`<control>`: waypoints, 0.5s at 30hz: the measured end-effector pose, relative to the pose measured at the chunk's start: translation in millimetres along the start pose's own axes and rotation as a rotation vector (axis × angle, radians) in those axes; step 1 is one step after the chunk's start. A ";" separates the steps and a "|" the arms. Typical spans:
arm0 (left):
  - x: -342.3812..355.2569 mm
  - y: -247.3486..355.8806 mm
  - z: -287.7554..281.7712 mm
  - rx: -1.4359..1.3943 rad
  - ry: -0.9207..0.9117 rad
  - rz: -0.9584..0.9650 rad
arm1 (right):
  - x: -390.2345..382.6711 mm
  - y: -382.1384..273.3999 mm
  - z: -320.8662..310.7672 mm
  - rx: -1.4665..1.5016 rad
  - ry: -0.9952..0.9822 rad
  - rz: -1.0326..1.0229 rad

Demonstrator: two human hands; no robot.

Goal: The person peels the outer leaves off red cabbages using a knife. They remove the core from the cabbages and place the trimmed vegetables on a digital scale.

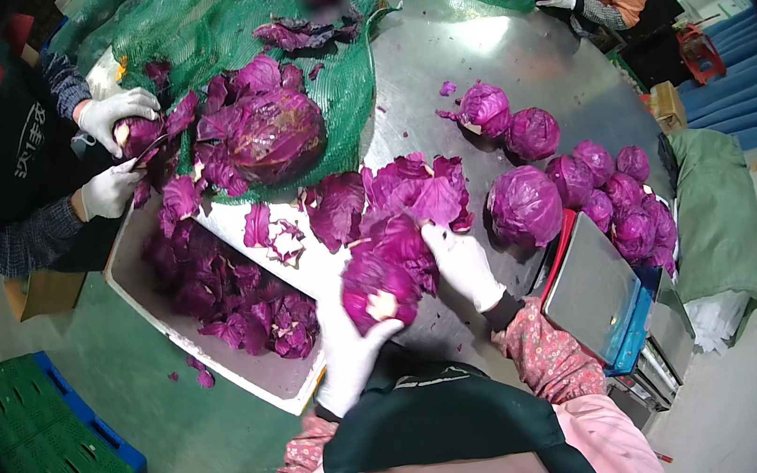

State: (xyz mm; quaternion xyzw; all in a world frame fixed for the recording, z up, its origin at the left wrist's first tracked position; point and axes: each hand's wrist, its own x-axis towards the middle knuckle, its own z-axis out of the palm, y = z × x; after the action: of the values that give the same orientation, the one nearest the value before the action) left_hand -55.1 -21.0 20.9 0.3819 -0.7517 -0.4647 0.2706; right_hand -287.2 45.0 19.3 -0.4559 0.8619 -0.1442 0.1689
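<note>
The left hand [348,358], in a white glove, cups the cabbage [372,273] at the near side of the table [413,57], between the two hands, with the pale stem end facing near. Its thumb presses on the cabbage just below the stem; the other fingers are hidden, so I cannot tell how they lie. The right hand [463,271], also gloved, is just right of the cabbage, its fingers close together against a loose leaf [406,244]; I cannot tell whether they pinch it. Beyond lies a leaf heap [440,196], and left of that a pale core [285,245]. On the near left, a white bin [268,379] holds more purple leaves. Peeled heads [526,204] sit in a cluster to the right, beside a green sack [722,223]. Far left, a big untrimmed head [277,137] rests on a green net [347,98], next to a co-worker [18,148] whose gloved hands hold another head and a knife [149,151].
</note>
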 end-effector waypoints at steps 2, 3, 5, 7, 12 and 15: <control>-2.8 -31.1 -17.4 -0.230 -0.053 -0.073 | 10.4 6.8 6.8 0.201 0.061 0.197; -4.3 -30.8 -28.4 -0.282 -0.124 -0.123 | 15.4 14.0 11.5 0.232 0.089 0.288; -15.3 -33.4 -29.1 -0.523 -0.108 -0.150 | 18.8 24.3 9.2 0.469 0.042 0.458; -21.5 -39.6 -33.3 -0.417 -0.205 -0.137 | 8.1 23.6 5.5 0.367 0.148 0.282; -27.4 -10.1 -0.6 -0.182 -0.063 -0.199 | -36.8 -21.8 -48.5 0.215 0.261 -0.282; -16.9 3.1 9.5 -0.145 0.081 -0.145 | -61.6 -28.5 -60.8 0.057 -0.170 -0.391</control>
State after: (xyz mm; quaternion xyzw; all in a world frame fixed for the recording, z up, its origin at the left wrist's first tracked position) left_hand -53.8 -1.5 18.8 0.4332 -0.6748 -0.5205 0.2935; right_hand -259.4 86.7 95.4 -0.6200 0.7352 -0.1598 0.2226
